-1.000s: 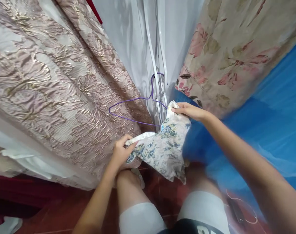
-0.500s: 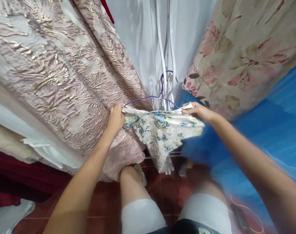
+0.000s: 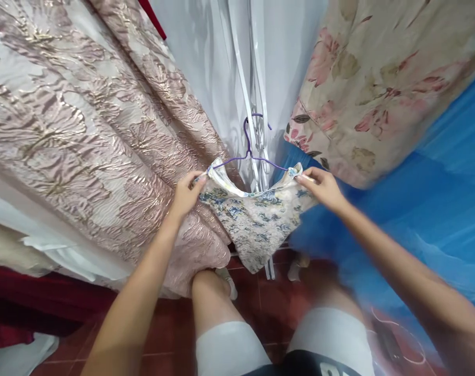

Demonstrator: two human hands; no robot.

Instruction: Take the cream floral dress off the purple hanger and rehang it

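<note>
A cream garment with a blue and yellow floral print (image 3: 261, 219) hangs from a purple hanger (image 3: 248, 152), its neckline dipping between the shoulders. My left hand (image 3: 188, 193) is closed, pinching the garment's left shoulder beside the hanger's end. At the other shoulder, the fingers of my right hand (image 3: 321, 187) grip the cloth by the hanger's right end. The hanger's hook stands upright among narrow white straps (image 3: 257, 104) that hang in front of white cloth.
Pink and gold brocade fabric (image 3: 135, 141) hangs close on the left. Beige floral cloth (image 3: 382, 94) and blue tulle (image 3: 417, 209) hang on the right. Dark red fabric (image 3: 45, 297) lies low at left, above a red tiled floor (image 3: 159, 334). A cable (image 3: 413, 334) shows at lower right.
The garment's shoulders now sit up on the hanger's ends and its neckline has opened into a curve; before, its top edge was stretched nearly straight. The view has shifted slightly.
</note>
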